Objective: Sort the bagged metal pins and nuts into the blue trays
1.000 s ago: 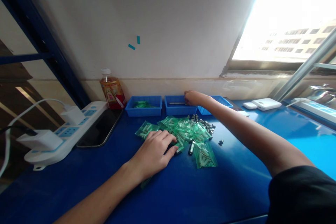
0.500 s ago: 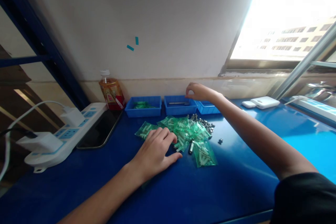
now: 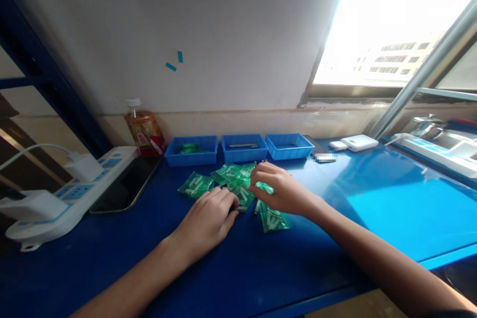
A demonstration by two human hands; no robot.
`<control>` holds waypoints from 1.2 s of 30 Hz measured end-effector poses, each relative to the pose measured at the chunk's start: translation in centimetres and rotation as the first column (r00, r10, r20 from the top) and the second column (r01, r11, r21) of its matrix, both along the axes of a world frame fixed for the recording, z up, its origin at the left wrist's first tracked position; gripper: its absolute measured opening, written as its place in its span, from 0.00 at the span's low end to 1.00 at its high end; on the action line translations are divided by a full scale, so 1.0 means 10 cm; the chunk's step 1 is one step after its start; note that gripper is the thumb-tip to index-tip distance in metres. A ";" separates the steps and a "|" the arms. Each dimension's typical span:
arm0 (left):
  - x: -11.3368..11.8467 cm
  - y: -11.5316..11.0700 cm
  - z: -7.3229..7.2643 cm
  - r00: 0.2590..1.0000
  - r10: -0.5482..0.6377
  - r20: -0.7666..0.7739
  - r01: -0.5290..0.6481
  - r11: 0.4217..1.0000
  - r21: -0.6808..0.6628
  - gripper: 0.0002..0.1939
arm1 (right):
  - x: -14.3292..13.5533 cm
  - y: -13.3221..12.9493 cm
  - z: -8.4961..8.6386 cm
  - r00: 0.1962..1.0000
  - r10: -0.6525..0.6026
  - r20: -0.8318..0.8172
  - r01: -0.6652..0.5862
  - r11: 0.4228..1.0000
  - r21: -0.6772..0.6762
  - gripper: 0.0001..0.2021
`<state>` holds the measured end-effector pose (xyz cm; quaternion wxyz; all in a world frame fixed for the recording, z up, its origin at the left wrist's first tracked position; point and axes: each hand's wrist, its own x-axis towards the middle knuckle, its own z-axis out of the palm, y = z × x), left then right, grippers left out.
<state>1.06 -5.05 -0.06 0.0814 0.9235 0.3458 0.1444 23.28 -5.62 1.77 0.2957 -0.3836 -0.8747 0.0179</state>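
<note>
Roughly from the left, a white power strip (image 3: 40, 228) and a dark phone (image 3: 126, 186) lie on the blue surface (image 3: 223, 278), a drink bottle (image 3: 143, 131) standing behind them. Next comes the left tray (image 3: 192, 160), with some green material (image 3: 189, 148) in it. Just in front begin the green packets (image 3: 196, 185), which run toward the middle in an overlapping pile. The left hand (image 3: 208, 213) lies back upward at the pile's near edge, fingers bent; a small grey piece (image 3: 240, 208) shows by its fingertips, and I cannot tell whether it is gripped. Behind the pile, the middle tray (image 3: 245, 155) holds a slim grey rod (image 3: 242, 145). The right hand (image 3: 279, 188) is over the pile's right part, thumb and forefinger curved into a ring; whether they pinch anything is unclear. Farther right are the right tray (image 3: 291, 153) and a white box (image 3: 359, 142).

The step in hand looks like working among the packets with both hands. The next move seems to call for a light fingertip grip that leaves the overlapping neighbours undisturbed.
</note>
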 end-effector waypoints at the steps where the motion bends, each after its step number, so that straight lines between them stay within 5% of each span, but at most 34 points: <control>1: 0.00 0.00 -0.01 1.000 0.003 0.003 -0.003 1.000 0.006 0.04 | -0.06 -0.02 -0.02 0.999 0.030 0.019 -0.030 1.000 0.007 0.06; 12: -0.01 0.08 0.05 0.978 0.024 0.205 -0.027 1.000 0.014 0.14 | -0.17 -0.08 -0.18 0.993 -0.002 0.118 -0.010 0.995 0.102 0.09; 18: 0.04 0.05 0.07 0.981 -0.003 0.196 0.001 1.000 0.010 0.17 | -0.23 -0.11 -0.21 0.998 0.002 0.062 -0.013 0.983 0.185 0.07; 23: 0.00 0.04 0.07 0.956 0.021 0.292 -0.015 1.000 -0.026 0.09 | -0.23 -0.11 -0.20 0.998 -0.049 -0.049 0.056 0.986 0.154 0.08; 26: -0.03 0.03 0.05 0.944 -0.013 0.331 -0.001 0.999 0.040 0.13 | -0.23 -0.10 -0.20 0.994 -0.063 -0.084 0.073 0.991 0.116 0.12; 30: -0.02 0.04 0.04 0.942 -0.076 0.326 0.040 0.993 0.115 0.05 | -0.25 -0.12 -0.20 0.996 -0.025 -0.085 0.034 0.994 0.101 0.14; 36: -0.01 0.04 0.07 0.950 -0.015 0.313 -0.018 0.995 0.101 0.10 | -0.26 -0.15 -0.18 0.989 -0.050 -0.140 0.066 0.992 0.108 0.08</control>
